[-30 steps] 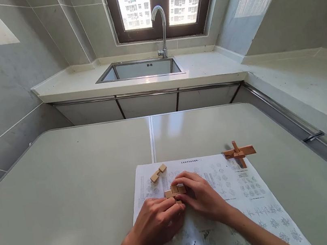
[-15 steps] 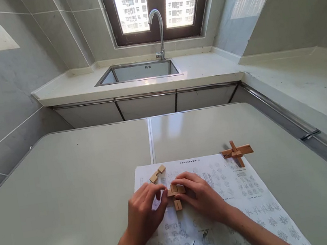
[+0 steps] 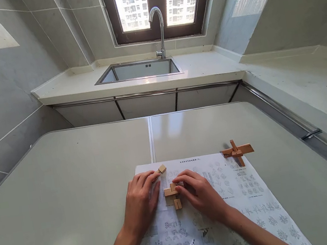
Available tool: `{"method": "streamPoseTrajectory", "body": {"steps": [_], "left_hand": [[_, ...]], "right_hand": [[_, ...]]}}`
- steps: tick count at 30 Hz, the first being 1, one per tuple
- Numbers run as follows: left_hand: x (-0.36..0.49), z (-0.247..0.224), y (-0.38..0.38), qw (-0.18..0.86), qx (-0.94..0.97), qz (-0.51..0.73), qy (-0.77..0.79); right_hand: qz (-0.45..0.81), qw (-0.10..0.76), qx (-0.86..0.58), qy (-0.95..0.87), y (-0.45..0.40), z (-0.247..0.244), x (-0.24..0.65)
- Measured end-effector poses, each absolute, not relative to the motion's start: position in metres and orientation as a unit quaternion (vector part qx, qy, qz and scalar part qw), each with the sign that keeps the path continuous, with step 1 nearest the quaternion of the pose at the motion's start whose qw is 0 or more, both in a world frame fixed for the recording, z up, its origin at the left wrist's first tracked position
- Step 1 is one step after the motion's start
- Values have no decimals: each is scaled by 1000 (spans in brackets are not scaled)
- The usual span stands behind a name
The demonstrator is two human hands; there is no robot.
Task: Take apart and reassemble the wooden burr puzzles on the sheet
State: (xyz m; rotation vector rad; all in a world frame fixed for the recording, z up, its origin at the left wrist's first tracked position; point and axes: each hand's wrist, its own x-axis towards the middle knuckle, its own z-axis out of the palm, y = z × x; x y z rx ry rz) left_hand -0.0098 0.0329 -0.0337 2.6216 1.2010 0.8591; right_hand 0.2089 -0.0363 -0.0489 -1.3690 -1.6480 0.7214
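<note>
My right hand (image 3: 200,190) has its thumb and index finger closed on the right side of a small joined set of notched wooden puzzle blocks (image 3: 168,192). The set has a crosswise bar and an upright piece, with a block end (image 3: 178,204) pointing toward me. My left hand (image 3: 141,201) is over a loose, paler notched wooden piece (image 3: 162,168). Its fingertips reach that piece and hide its left half, while the thumb stays apart below. Whether the left fingers grip it is not clear.
A printed sheet with puzzle diagrams (image 3: 251,216) lies under my hands on the pale table (image 3: 68,185). At its upper right corner rests an assembled wooden cross puzzle (image 3: 237,152). Beyond the table are a counter, a sink (image 3: 141,78) and a faucet (image 3: 161,28).
My left hand has left the joined blocks and moved up and slightly left to the loose piece, covering part of it. My right hand stays at the joined blocks.
</note>
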Motion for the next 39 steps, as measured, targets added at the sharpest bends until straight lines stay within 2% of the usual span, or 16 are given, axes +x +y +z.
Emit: {"method": "streamPoseTrajectory", "body": {"steps": [14,22,29,39], "left_hand": [[-10,-32,33,93,856,303,407],[-7,-24,27,231,802,356,421],[-5,-32,20,314,811,325,371],[-2,-25,21,240,893,211,316]], "right_hand": [[325,418,-576,-623,-33,-43,204],[307,475,-557,-609,-35,-48,207],[329,495,-516,-617,-35,-42,209],[446,565,-527,-451,-35,-38,214]]}}
